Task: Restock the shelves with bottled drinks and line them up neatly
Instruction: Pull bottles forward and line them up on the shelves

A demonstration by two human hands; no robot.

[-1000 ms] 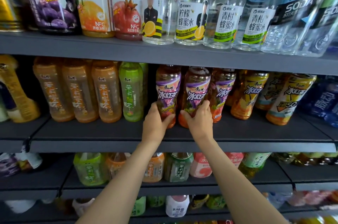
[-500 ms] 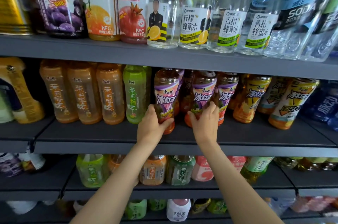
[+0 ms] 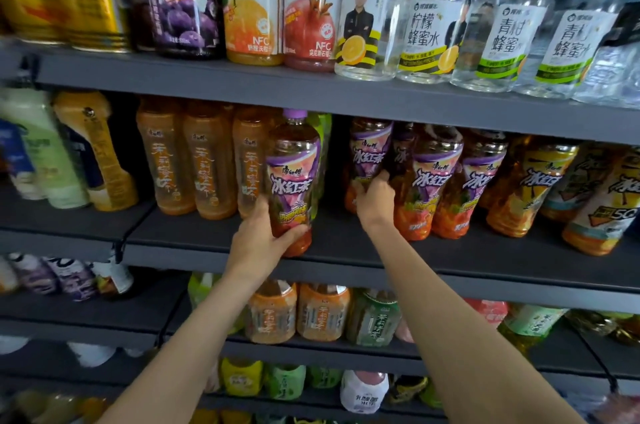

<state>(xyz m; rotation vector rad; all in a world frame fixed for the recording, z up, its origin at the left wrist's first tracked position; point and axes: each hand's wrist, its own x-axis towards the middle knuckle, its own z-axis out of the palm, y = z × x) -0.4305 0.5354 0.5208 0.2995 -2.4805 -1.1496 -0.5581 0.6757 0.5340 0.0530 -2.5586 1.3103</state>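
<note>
On the middle grey shelf (image 3: 381,257) my left hand (image 3: 258,241) grips the base of a purple-labelled iced tea bottle (image 3: 294,177), upright near the shelf's front edge and out in front of its row. My right hand (image 3: 375,205) holds a second purple-labelled iced tea bottle (image 3: 369,153) deeper in, fingers curled round its lower part. Two more of the same bottles (image 3: 433,184) stand right of it. A gap lies between the two held bottles.
Orange jasmine tea bottles (image 3: 188,160) stand left of the held bottle, with a green one behind it. Yellow-labelled iced tea bottles (image 3: 533,188) fill the right. Juice and honey-water bottles (image 3: 429,28) line the shelf above; more drinks sit on lower shelves.
My left hand has pulled its bottle forward and to the left, away from the row. My right hand has shifted to the bottle deeper in. The view has moved closer.
</note>
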